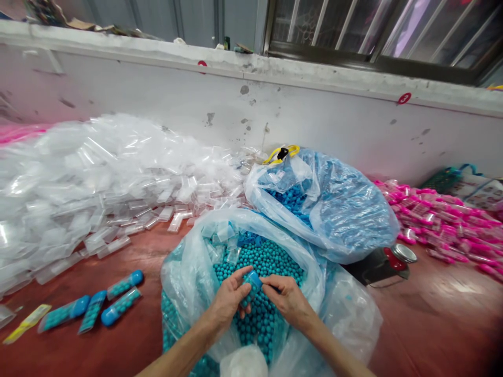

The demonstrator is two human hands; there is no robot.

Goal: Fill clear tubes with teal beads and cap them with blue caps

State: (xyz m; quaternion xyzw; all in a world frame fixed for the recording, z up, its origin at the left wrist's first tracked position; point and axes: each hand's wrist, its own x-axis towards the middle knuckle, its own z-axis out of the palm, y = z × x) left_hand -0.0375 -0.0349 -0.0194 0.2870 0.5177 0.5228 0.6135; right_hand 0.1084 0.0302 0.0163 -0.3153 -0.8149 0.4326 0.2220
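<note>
Bead tube (247,296) with blue cap (253,281) above open plastic bag (184,267)

The left hand (229,296) is closed around the tube; the right hand's (290,301) fingertips reach the cap's edge, but whether they grip, I cannot tell. Capping seems to be the step in hand; the next move probably calls for a steady hold and firm pressure. The tube lies between the hands, above the bag's loose teal beads (271,256).

The left fingers (241,273) partly hide the blue-capped tube (253,283); the left edge crops the clear-container pile (98,178).
</note>
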